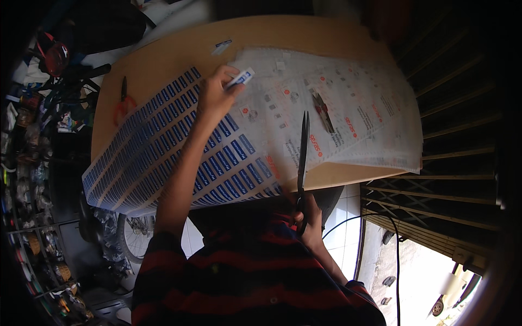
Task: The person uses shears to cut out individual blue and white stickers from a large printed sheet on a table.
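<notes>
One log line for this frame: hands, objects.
left hand: holds label strip | right hand: holds scissors | label sheet on table

A small cut-out white and blue paper label (241,77) is pinched at the fingertips of the left hand (216,95), raised above the middle of the worktop and tilted with one end higher. A pair of long dark metal scissors (302,163) sits in the right hand (307,217) at the worktop's near edge, its blades nearly together and pointing away across the sheets. Under them lies a large white sheet printed with rows of small blue rectangular labels (163,141); it spreads from the worktop's middle to the near left corner and hangs over that edge.
</notes>
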